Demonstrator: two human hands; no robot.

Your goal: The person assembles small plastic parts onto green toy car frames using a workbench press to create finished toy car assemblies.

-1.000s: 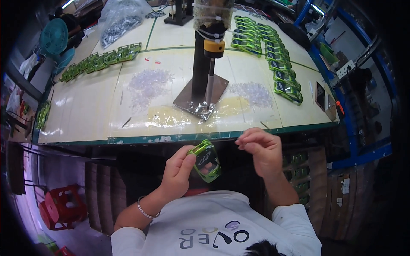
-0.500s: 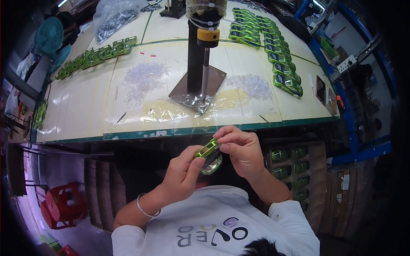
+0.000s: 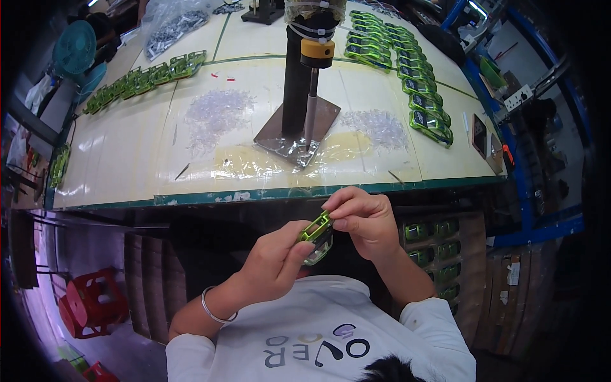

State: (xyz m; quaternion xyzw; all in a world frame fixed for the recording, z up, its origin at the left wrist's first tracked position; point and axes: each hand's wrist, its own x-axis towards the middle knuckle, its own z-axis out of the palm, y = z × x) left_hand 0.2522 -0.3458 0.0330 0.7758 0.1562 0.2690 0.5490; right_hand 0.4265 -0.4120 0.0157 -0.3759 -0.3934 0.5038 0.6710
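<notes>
In front of my chest, just off the table's near edge, I hold a bright green plastic toy car body shell with dark and clear parts, tilted with one end up. My left hand is closed round its lower left side, thumb on top. My right hand pinches at its raised end, thumb and fingertips together there. Whether a small piece sits between those fingertips is hidden. On the table, beyond my hands, a screwdriver-like shaft hangs point down from a black post on a metal base plate.
Small clear plastic pieces lie in two heaps, left and right of the post. Rows of green shells stand at the far left and right. A box of shells sits below right. A red stool is lower left.
The shell has turned slightly in my hands and shifted a little to the right. My right fingertips stay at its raised end.
</notes>
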